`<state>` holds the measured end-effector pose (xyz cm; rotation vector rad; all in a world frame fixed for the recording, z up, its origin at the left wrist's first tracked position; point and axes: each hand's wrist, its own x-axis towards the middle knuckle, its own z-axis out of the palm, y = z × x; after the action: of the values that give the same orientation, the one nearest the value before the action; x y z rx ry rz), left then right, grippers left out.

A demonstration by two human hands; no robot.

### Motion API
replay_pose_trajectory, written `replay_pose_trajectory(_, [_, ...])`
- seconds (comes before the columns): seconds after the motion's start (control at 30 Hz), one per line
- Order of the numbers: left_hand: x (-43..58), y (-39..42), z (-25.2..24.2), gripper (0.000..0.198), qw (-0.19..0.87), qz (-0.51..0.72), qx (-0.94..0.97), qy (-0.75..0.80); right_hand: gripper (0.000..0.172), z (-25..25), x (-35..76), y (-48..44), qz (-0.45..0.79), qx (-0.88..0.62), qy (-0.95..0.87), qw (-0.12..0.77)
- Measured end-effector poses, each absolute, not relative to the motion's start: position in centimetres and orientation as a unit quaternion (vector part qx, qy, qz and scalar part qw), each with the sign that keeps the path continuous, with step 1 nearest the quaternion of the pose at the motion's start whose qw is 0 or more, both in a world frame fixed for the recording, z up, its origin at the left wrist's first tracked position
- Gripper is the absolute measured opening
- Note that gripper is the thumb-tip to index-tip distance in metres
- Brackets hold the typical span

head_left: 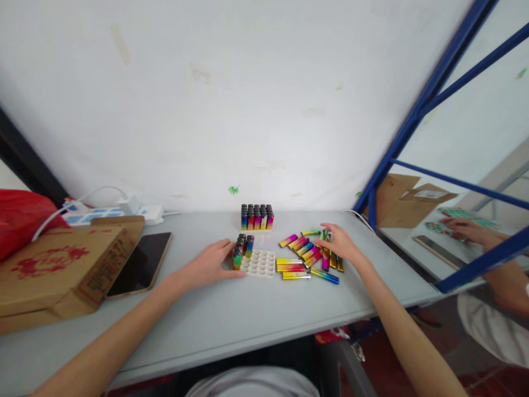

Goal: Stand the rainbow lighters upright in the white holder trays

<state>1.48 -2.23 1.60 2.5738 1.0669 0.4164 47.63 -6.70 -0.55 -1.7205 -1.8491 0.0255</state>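
My left hand grips the left end of a white tray with rows of round hollows, its thumb at the front corner and its fingers behind. A few lighters with black tops and rainbow-coloured bodies stand upright at the tray's left side, beside that hand. My right hand reaches over a loose pile of shiny lighters lying flat to the tray's right. Thumb and fingers there close around a greenish lighter, partly hidden by the hand.
Behind the tray stands a tight block of upright lighters. To the left lie a tablet, a cardboard box, a power strip and a red bag. A blue metal frame rises at right; beyond it another person's hand shows.
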Motion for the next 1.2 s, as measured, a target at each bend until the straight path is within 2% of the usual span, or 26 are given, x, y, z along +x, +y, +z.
replay_pose_trajectory(0.13, [1.4, -2.3, 1.7, 0.061, 0.158, 0.156, 0.904, 0.366, 0.056, -0.1, 47.0, -6.5, 0.033, -0.625, -0.675, 0.391])
replay_pose_trajectory(0.23, [1.4, -2.3, 1.8, 0.063, 0.150, 0.155, 0.907, 0.362, 0.055, 0.7, 45.9, -6.3, 0.098, -0.619, -0.612, 0.482])
replay_pose_trajectory(0.4, [1.5, -2.5, 1.9, 0.064, 0.151, 0.146, 0.905, 0.369, 0.064, 2.6, 42.6, -5.3, 0.210, -0.566, -0.519, 0.605])
replay_pose_trajectory(0.5, [1.6, -2.5, 1.9, 0.066, 0.139, 0.134, 0.908, 0.372, 0.056, 3.6, 39.4, -4.6, 0.290, -0.512, -0.492, 0.641])
replay_pose_trajectory(0.6, [1.5, -2.6, 1.9, 0.068, 0.139, 0.137, 0.910, 0.366, 0.045, 4.5, 35.5, -4.2, 0.378, -0.464, -0.482, 0.640])
replay_pose_trajectory(0.7, [1.4, -2.7, 1.9, 0.068, 0.145, 0.144, 0.909, 0.363, 0.041, 5.3, 31.7, -3.9, 0.428, -0.425, -0.498, 0.623])
replay_pose_trajectory(0.9, [1.5, -3.0, 2.2, 0.066, 0.145, 0.134, 0.908, 0.370, 0.037, 5.0, 27.4, -3.8, 0.450, -0.402, -0.537, 0.589])
replay_pose_trajectory(1.07, [1.6, -3.0, 2.2, 0.067, 0.135, 0.130, 0.910, 0.370, 0.042, 3.1, 27.0, -4.4, 0.491, -0.373, -0.529, 0.583])
replay_pose_trajectory(1.2, [1.6, -3.0, 2.1, 0.071, 0.134, 0.132, 0.910, 0.370, 0.042, 1.8, 27.0, -4.8, 0.471, -0.430, -0.550, 0.540])
